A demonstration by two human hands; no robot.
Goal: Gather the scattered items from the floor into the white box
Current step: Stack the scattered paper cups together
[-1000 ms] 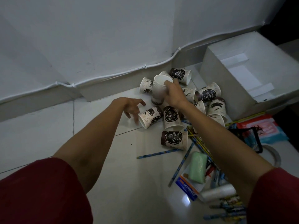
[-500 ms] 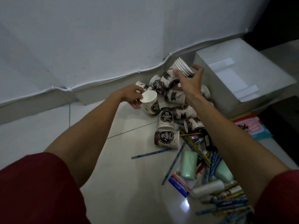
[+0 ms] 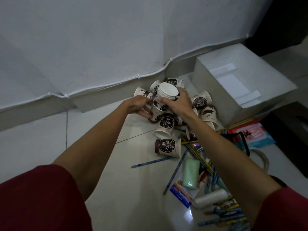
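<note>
My right hand (image 3: 177, 104) grips a stack of nested paper cups (image 3: 168, 90), rims towards me. My left hand (image 3: 139, 106) holds a single paper cup (image 3: 158, 110) just under the stack, its mouth against the stack's bottom. Several more printed paper cups (image 3: 167, 145) lie tipped over on the floor below and around my hands. The open white box (image 3: 208, 90) stands to the right against the wall, with only white flaps showing inside.
Pencils (image 3: 150, 162), a green bar (image 3: 191, 173), a blue packet (image 3: 180, 195), a white roll (image 3: 210, 198) and markers lie scattered at lower right. A tape ring (image 3: 262, 160), black mesh holder (image 3: 240, 142) and pink wipes pack (image 3: 255, 135) sit in front of the box. A cable (image 3: 106, 85) runs along the wall.
My left hand lifted one cup off the floor and brought it right, up to the stack. My right hand swung the stack down and left to meet it.
</note>
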